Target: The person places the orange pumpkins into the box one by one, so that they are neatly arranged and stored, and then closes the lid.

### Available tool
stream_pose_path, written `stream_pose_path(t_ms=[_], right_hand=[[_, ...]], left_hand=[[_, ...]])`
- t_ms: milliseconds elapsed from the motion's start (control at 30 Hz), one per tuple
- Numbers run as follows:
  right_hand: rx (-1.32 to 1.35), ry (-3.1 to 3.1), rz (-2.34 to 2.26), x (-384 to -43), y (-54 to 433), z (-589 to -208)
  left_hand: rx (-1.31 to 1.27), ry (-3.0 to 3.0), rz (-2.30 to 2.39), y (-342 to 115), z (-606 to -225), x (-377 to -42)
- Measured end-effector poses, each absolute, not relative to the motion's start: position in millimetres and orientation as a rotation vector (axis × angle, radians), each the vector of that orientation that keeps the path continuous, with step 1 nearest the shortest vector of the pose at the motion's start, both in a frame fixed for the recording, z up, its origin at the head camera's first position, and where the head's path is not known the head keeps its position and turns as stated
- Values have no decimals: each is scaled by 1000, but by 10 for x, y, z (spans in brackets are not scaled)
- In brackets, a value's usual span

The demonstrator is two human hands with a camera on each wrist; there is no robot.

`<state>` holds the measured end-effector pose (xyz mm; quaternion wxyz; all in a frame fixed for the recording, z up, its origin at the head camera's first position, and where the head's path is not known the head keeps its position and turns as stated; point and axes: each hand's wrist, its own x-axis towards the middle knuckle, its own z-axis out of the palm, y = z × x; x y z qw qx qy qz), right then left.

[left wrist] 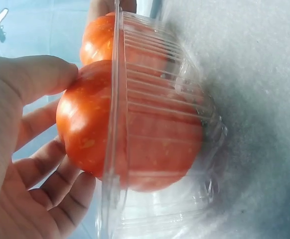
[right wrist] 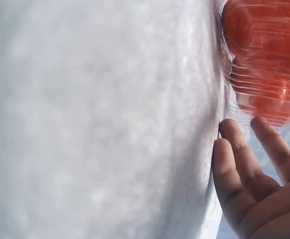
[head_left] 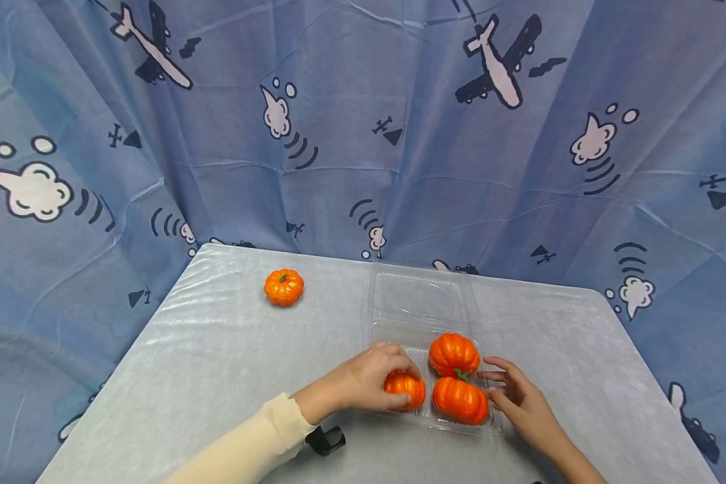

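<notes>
In the head view my left hand [head_left: 369,378] grips a small orange toy pumpkin [head_left: 407,388] at the front left of a clear plastic clamshell box [head_left: 392,332]. The left wrist view has the thumb and fingers around that pumpkin [left wrist: 85,119], whose lower part sits behind the clear wall. Two more pumpkins fill the right side of the box, a rear one [head_left: 454,354] with a green stem and a front one [head_left: 460,401]. My right hand [head_left: 523,407] is at the box's right side, fingers spread and holding nothing; its fingertips [right wrist: 229,124] come right up to the ribbed wall.
The box's lid [head_left: 419,297] lies folded back behind it. Another orange pumpkin [head_left: 284,288] stands at the back left of the cloth-covered table [head_left: 218,376]. A blue curtain [head_left: 339,134] with printed airplanes hangs behind the table.
</notes>
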<state>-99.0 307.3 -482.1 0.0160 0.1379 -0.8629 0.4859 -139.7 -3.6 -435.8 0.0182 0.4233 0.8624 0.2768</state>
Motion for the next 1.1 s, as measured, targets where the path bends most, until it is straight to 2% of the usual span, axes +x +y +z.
stream_pose_path(t_ms=[900,1100], right_hand=[[447,-2688,1501,-1016,3069,-4808],[447,-2683,1499,-1006,3076,-4822]], left_hand=[[1325,2670,866,-71,-4327,-1463],[1247,2658,895,-161,-4289,-1491]])
